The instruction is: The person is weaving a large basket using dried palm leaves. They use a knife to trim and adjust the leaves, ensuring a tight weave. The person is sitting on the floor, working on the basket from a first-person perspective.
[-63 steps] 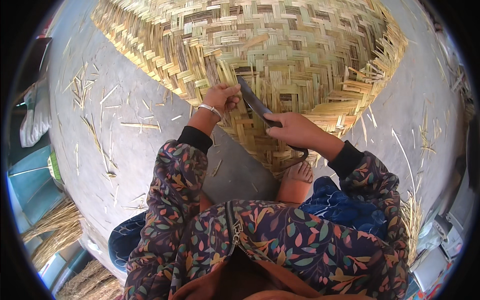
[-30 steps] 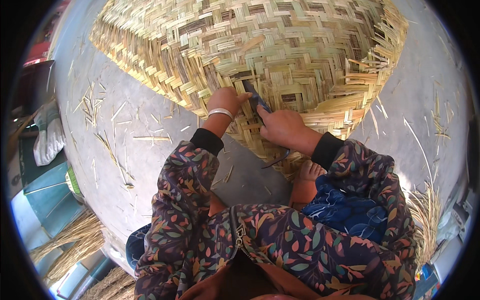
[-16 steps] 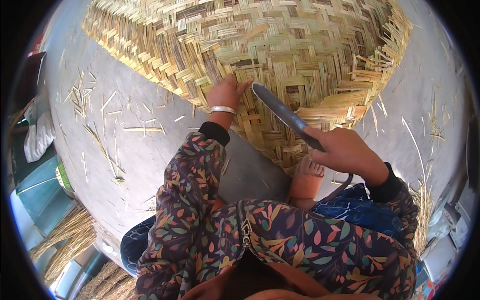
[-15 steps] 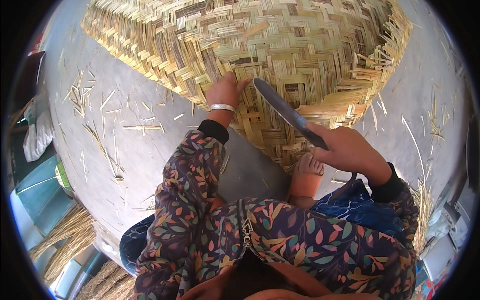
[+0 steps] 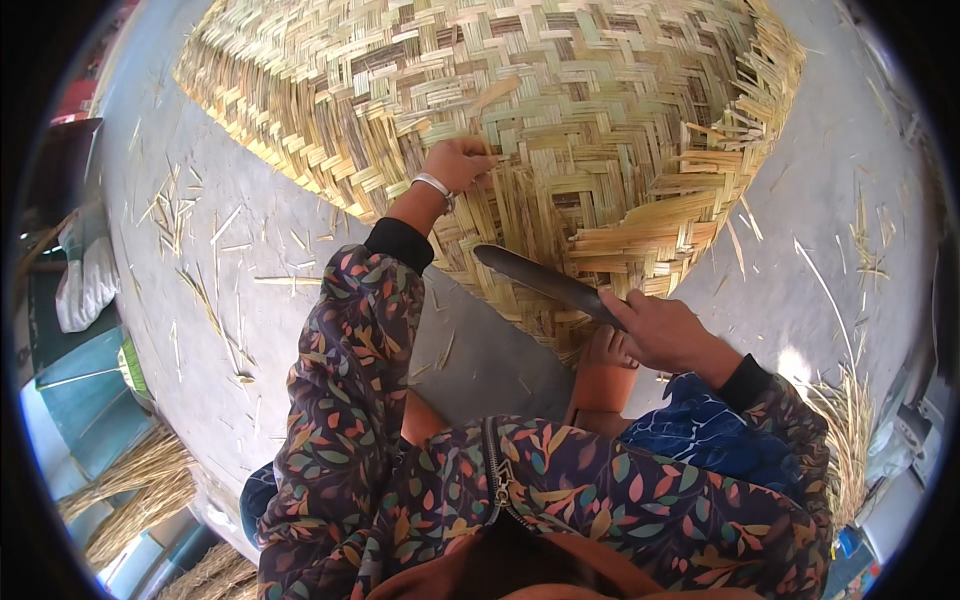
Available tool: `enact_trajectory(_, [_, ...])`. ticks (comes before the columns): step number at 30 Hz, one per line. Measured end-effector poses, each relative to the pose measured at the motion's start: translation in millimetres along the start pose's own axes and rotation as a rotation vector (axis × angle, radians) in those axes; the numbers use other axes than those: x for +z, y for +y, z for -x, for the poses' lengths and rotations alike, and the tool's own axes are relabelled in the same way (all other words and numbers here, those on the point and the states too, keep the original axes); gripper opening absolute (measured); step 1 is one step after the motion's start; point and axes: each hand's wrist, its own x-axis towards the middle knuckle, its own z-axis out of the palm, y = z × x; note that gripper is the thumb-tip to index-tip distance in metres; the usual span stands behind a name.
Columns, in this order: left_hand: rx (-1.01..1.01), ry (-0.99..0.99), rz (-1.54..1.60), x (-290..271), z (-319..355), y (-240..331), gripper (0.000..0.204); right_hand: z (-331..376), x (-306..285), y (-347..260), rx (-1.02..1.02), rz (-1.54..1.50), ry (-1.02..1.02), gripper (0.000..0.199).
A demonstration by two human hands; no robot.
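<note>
A large mat [image 5: 560, 90] woven from flat yellow-green and brown plant strips lies in front of me, its near corner pointing toward my feet. My left hand [image 5: 458, 167], with a silver bangle at the wrist, is on the left part of the mat near that corner, thumb and fingers pinched on a strip of the weave. In my right hand [image 5: 660, 328] is the end of a long, dark, flat blade [image 5: 540, 278] with a rounded tip. The blade slants over the mat's near corner, its tip pointing left, below my left hand. Whether it touches the weave I cannot tell.
My bare foot [image 5: 606, 350] is beside the mat's near corner. Loose strip scraps [image 5: 205, 290] litter the grey floor on the left. Bundles of dry stalks [image 5: 135, 490] lie at lower left, another bundle [image 5: 848, 430] at right. A whitish plastic bag [image 5: 87, 280] is at far left.
My left hand has shifted slightly farther over the mat, its fingers now closer together. The blade in my right hand has come down toward me and lies at a flatter slant.
</note>
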Motion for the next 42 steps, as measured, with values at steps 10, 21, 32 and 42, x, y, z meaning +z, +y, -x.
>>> enact_trajectory(10, [0.236, -0.049, -0.636, -12, -2, 35, 0.021, -58, -26, 10, 0.207, 0.078, 0.125, 0.041])
enact_trajectory(21, [0.359, 0.002, -1.048, 13, 2, 46, 0.016, -64, -21, 24, 0.222, -0.003, 0.111, 0.037])
enact_trajectory(32, [0.911, -0.072, -1.093, 69, 71, 18, 0.008, -85, -15, 25, 0.229, -0.138, 0.092, 0.042])
enact_trajectory(42, [0.6, -0.669, -0.487, 24, 149, -80, 0.025, -57, 13, 22, 0.103, -0.922, 0.158, 0.058])
